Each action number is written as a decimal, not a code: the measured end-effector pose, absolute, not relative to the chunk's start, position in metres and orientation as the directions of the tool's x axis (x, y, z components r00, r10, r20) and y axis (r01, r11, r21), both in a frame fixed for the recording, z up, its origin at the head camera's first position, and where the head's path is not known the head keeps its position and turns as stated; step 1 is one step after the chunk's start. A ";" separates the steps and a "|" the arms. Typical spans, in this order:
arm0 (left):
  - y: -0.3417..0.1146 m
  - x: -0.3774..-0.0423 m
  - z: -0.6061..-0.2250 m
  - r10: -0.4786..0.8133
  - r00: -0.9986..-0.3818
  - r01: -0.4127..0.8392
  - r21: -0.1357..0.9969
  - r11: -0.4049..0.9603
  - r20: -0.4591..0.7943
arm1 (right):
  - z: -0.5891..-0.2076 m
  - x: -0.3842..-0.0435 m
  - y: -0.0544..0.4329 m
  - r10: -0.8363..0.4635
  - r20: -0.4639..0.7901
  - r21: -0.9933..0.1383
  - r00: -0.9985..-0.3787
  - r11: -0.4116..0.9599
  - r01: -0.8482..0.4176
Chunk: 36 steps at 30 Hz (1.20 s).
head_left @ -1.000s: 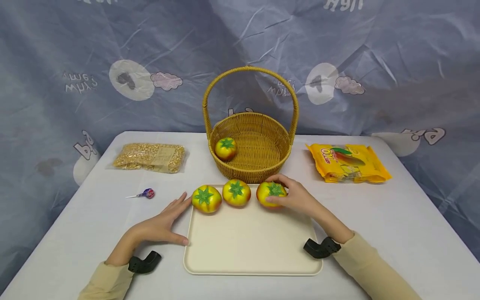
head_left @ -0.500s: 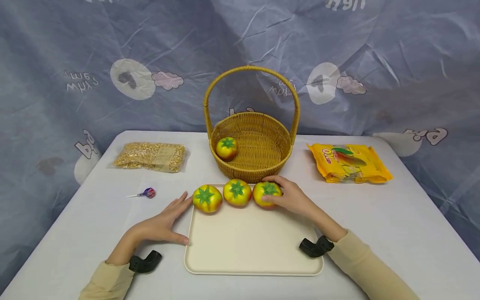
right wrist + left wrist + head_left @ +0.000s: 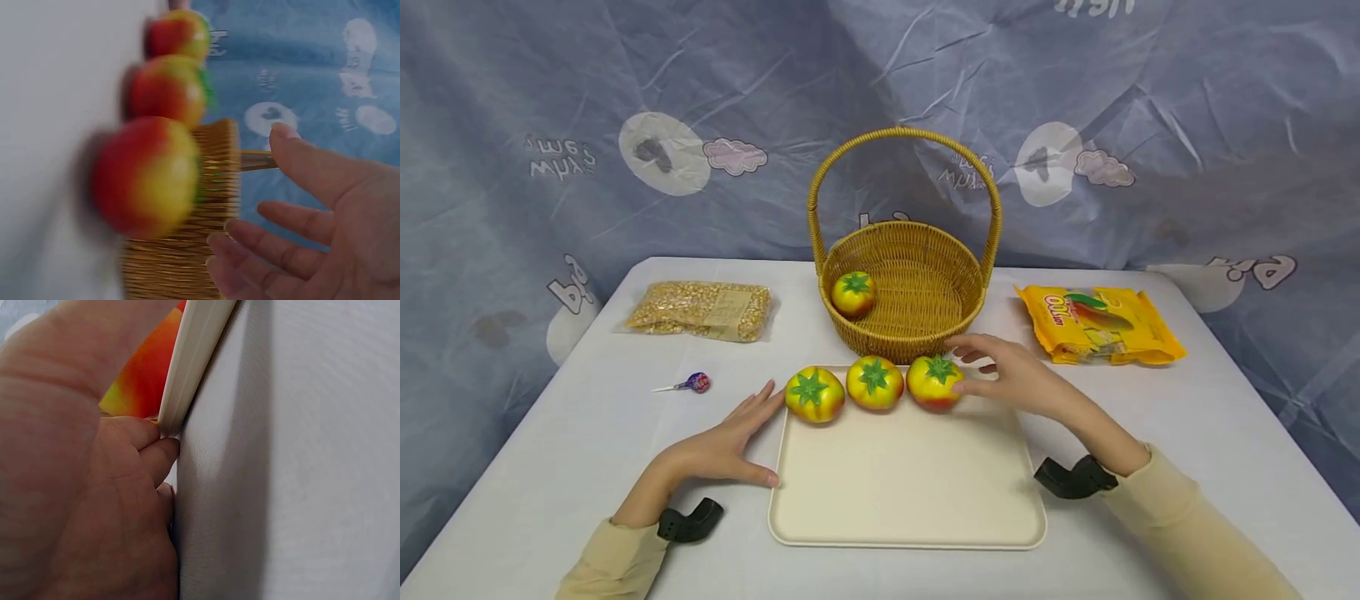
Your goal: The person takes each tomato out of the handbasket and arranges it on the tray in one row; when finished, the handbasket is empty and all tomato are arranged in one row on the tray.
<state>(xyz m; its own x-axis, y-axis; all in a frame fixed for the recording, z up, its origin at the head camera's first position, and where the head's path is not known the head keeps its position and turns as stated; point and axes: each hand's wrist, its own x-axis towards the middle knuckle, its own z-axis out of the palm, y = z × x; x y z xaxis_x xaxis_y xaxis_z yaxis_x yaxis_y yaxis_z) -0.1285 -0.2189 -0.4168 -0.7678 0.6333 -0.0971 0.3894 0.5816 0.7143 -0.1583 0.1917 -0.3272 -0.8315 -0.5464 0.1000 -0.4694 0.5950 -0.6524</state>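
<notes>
Yellow-red fruit [image 3: 934, 385], just left of the right hand [image 3: 1018, 379], now sits released; that hand is relaxed, holding nothing, so its placement appears complete. Count: three fruits in a row on one tray [image 3: 910, 492], a fourth inside one basket [image 3: 921, 292] ahead and left. The left hand [image 3: 718, 452] lies spread, gripping nothing, beside the tray.

Clear bag of corn kernels [image 3: 698, 311] at far left of a white-covered table [image 3: 580, 433], wrapped lollipop [image 3: 698, 382] nearer the front, yellow mango-printed packet [image 3: 1101, 325] at far right, blue-grey patterned cloth backdrop [image 3: 790, 83] behind.
</notes>
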 end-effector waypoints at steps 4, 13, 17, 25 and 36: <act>-0.219 -0.128 -0.417 0.633 -0.767 0.383 0.716 0.584 -0.107 | -0.287 -0.171 0.186 -0.587 0.134 -0.643 -0.799 0.562 -0.520; -0.219 -0.128 -0.417 0.626 -0.771 0.379 0.707 0.598 -0.117 | -0.233 -0.237 0.153 -0.697 0.205 -0.734 -0.687 0.354 -0.579; -0.220 -0.127 -0.417 0.628 -0.771 0.384 0.709 0.591 -0.105 | -0.233 -0.268 0.138 -0.703 0.176 -0.805 -0.689 0.300 -0.511; -0.218 -0.127 -0.420 0.638 -0.764 0.392 0.714 0.580 -0.098 | -0.264 -0.310 0.119 -0.587 0.097 -0.956 -0.804 0.170 -0.239; -0.220 -0.128 -0.417 0.624 -0.773 0.381 0.700 0.604 -0.118 | -0.307 -0.341 0.104 -0.576 -0.111 -0.993 -0.810 0.091 0.071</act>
<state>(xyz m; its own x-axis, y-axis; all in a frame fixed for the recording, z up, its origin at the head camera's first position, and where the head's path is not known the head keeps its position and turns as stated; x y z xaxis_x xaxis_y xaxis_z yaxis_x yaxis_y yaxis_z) -0.1275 -0.2197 -0.4172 -0.7725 0.6240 -0.1176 0.3814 0.6041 0.6997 -0.3409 0.1044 -0.3074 -0.8097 -0.5762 -0.1112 0.0714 0.0913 -0.9933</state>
